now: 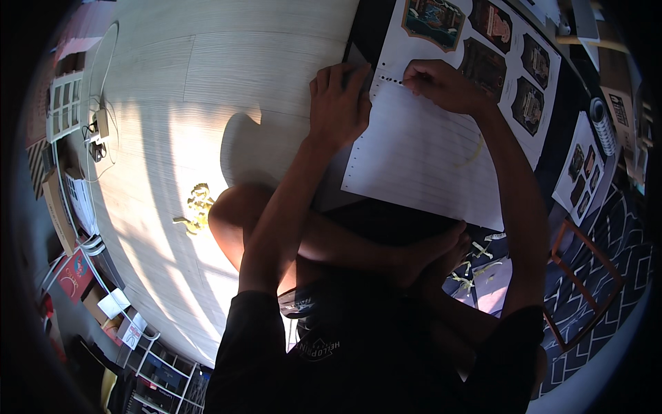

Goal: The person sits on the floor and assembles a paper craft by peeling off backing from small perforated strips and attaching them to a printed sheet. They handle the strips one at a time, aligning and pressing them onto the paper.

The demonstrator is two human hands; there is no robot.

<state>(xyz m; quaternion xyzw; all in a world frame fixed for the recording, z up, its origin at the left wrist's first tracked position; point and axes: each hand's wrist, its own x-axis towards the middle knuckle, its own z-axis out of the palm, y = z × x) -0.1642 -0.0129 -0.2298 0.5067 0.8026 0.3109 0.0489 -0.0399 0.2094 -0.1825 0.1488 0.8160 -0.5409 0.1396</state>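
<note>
A large white sheet [420, 152] with dark badge-shaped prints [485, 69] lies on a dark board [369, 31] in front of me. My right hand [441, 84] is over the sheet, its thumb and fingers pinched at the end of a short white strip with dark dots [391, 80]. The strip runs toward the sheet's left edge; whether it is still attached there I cannot tell. My left hand [338, 103] rests at that edge, fingers bent and somewhat apart, with nothing visible in it. A thin yellowish strip [471, 153] curves across the sheet near my right forearm.
Yellowish curled scraps [198, 205] lie on the wooden floor beside my left knee. More scraps [476, 269] lie by my feet. At the right are a smaller printed sheet [580, 169] and a roll [602, 124]. A power strip with cables [98, 134] sits far left.
</note>
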